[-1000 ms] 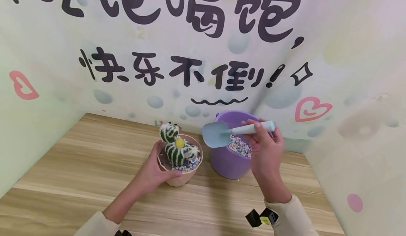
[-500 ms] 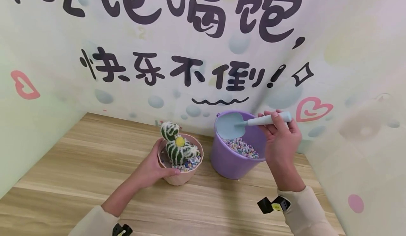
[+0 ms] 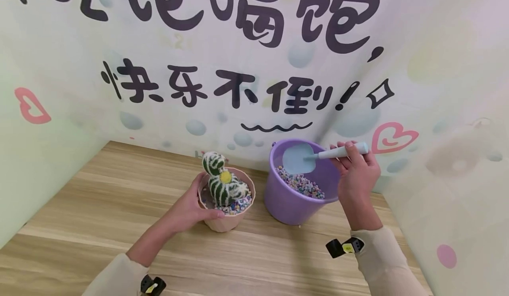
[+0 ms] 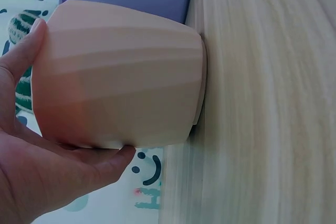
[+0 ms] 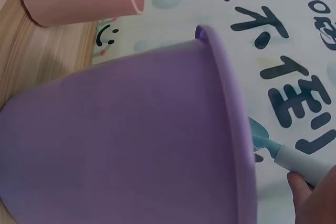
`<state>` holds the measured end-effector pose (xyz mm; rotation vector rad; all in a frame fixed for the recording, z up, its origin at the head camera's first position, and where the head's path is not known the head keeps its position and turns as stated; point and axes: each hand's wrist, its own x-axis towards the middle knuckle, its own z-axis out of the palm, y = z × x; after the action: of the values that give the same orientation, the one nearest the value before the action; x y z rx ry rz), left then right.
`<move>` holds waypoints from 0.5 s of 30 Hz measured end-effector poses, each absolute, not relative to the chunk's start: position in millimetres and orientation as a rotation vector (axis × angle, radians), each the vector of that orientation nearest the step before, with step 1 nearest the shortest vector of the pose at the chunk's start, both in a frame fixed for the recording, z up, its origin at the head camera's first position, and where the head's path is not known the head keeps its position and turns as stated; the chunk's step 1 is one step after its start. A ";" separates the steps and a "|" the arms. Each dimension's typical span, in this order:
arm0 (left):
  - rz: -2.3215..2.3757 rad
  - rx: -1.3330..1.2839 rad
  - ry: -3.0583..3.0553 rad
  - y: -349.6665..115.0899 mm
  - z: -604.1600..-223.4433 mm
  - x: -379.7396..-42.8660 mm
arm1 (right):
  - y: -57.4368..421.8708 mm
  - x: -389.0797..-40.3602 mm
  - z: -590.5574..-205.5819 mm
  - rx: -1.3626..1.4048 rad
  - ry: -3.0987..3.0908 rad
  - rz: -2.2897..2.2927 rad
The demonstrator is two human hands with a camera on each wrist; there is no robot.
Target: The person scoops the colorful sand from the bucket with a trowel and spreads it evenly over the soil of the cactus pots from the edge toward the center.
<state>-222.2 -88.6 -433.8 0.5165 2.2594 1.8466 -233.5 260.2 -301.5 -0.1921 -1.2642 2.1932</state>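
At left, the left hand (image 3: 192, 207) grips a pink pot (image 3: 224, 224) on the wooden surface (image 3: 119, 216), thumb at the rim; the left wrist view adds fingertips against the pot's far side, mostly hidden from the head camera. Only the head view shows the pebbles (image 3: 237, 206) around the striped cactus (image 3: 221, 193). Just right stands a purple bucket (image 3: 292, 207), its beads (image 3: 304, 186) hidden by its wall in the right wrist view. Farthest right, the right hand (image 3: 359, 176) holds a blue scoop (image 3: 299, 159) by its handle, blade over the bucket's mouth.
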 end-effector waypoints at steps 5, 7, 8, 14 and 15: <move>1.811 0.498 2.237 -91.4 -432.8 -225.0 | 267.1 -239.5 -308.4 -0.220 -1.235 2.193; 1.809 0.504 2.223 -92.3 -432.9 -226.3 | 268.9 -241.9 -309.8 -0.233 -1.219 2.203; 1.808 0.507 2.218 -92.9 -433.2 -227.1 | 269.7 -243.1 -310.4 -0.239 -1.218 2.205; 1.800 0.565 2.181 -97.6 -434.7 -233.8 | 273.7 -251.3 -314.5 -0.280 -1.263 2.196; 1.796 0.581 2.175 -98.5 -434.5 -235.1 | 274.1 -252.6 -315.1 -0.292 -1.278 2.193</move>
<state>-235.1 -98.5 -434.5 0.5812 2.1747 1.7961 -252.6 274.1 -315.1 -0.2918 -1.2782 2.1928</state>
